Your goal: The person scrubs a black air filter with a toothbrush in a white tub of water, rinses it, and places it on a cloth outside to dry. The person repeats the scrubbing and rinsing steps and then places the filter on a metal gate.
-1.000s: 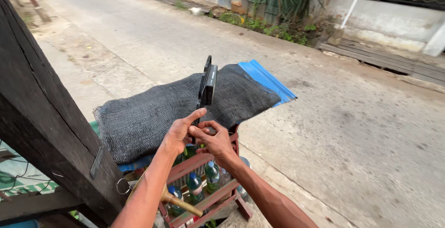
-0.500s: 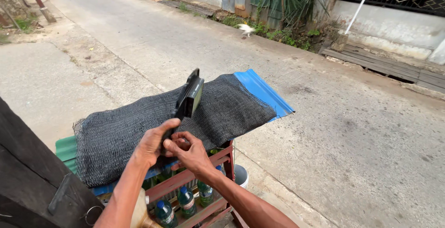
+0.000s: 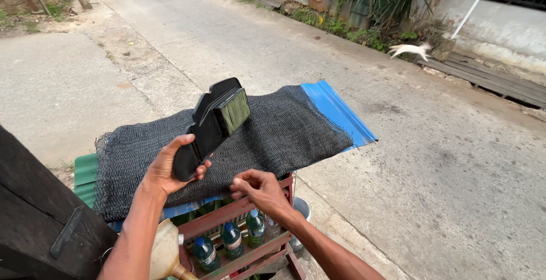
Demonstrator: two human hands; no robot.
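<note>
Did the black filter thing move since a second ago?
Yes. The black air filter in the left hand was upright against the black netting; now it leans right, pleats showing, and the right hand has let go below.

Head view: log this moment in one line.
left hand: holds black air filter | right hand: empty, fingers curled | below: red bottle rack

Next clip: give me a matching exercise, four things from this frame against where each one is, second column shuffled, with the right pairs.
Things:
1. black air filter
2. black mesh cloth
3. green-capped bottles
4. white animal

Places:
A. in the red rack
B. far roadside by the plants
C. in the left hand
D. draped over the blue sheet

Pairs: 1-C, 2-D, 3-A, 4-B
</note>
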